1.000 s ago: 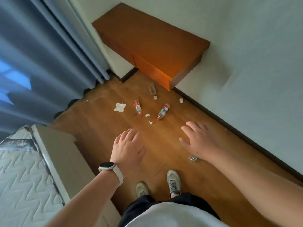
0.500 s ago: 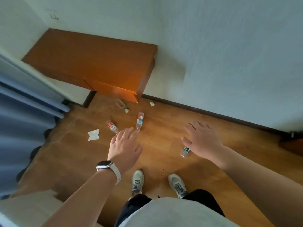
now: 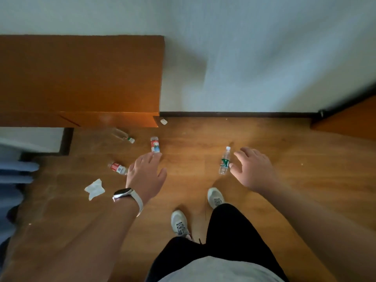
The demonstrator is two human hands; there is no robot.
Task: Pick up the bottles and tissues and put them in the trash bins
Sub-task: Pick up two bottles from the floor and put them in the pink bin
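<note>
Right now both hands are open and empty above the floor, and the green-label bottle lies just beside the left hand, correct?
Not quite. The head view shows the green-label bottle lying on the floor beside the right hand, near its thumb, not beside the left hand. The rest holds: both hands are open and empty.

Stands looking down, with both bare arms stretched forward and down. Holds the left hand [image 3: 145, 176] palm down, back to the camera, fingers [image 3: 147, 161] straight and close together, thumb spread out to the right. Wears a round dark-faced watch on a white strap [image 3: 124, 195] at the left wrist. Holds the right hand [image 3: 252, 169] palm down as well, fingers slightly fanned and lightly bent, thumb angled out to the left. Grips nothing with either hand. Carries the two hands well apart, at about the same height in view.
</note>
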